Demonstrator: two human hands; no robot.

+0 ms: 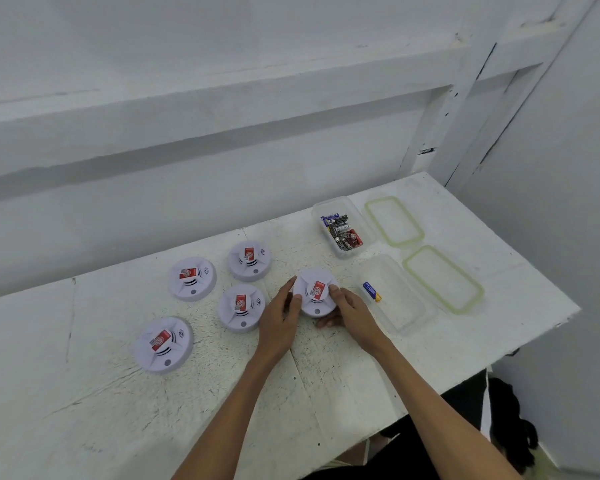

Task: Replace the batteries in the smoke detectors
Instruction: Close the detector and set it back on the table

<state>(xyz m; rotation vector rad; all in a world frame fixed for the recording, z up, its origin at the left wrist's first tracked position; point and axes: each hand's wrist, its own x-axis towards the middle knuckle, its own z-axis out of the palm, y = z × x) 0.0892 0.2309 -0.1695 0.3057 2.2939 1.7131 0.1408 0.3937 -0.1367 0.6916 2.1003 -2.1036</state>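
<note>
- While both hands close on it, the smoke detector (316,292) is face up over the white bench (361,375), right of the middle; whether it rests there or is just lifted, I cannot tell.
- The left hand (280,322) has its grip on the left rim, thumb laid across the top and fingers curled round the far edge.
- The right hand (352,315) grips the right side, thumb on the raised centre by the red label, fingers tucked under the near rim.
- It looks to me like a light, hollow, rigid plastic disc, smooth enough to slip. The rim seems the sensible place to hold it, one hand steadying while the other twists. The vented centre seems least fit for squeezing.
- Four other detectors (192,278) (249,260) (241,308) (163,344) lie face up to the left; the nearest lies close by the left hand.
- To the right, a clear tub of batteries (343,232) stands at the back, and a nearer tub (399,306) holds a single blue battery (371,292).
- Two green-edged lids (394,221) (444,278) lie just beside the tubs.
</note>
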